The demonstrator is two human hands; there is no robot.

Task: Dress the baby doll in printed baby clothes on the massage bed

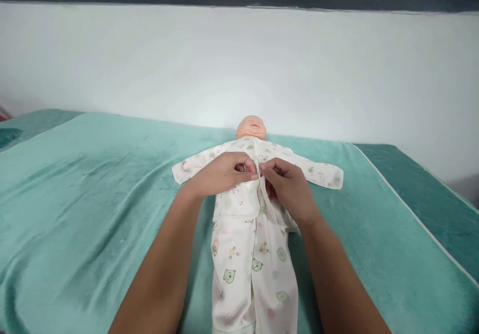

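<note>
Pinching the front of a small white top (pixel 234 204), both hands meet over the chest of a doll (pixel 251 127) that lies face up on a green blanket (pixel 93 199). The doll's long axis runs straight away from the person, head at the far end near the pale wall (pixel 239 64), legs in printed trousers (pixel 254 274) pointing back between the two forearms. The top's front opening follows that same line, so it lies exactly between the hands. The left hand (pixel 224 174) comes in from the left with fingers curled and thumb pressed to forefinger, closed narrowly on the left edge of the cloth. The right hand (pixel 288 189) mirrors it from the other side, fingertips closed on the right edge, whose loose hem trails down toward the waist. The fingertips of the two hands touch or nearly touch at the midline, high on the chest just below the neck. Neither hand is nearer than the other. The sleeves spread flat to either side.
</note>
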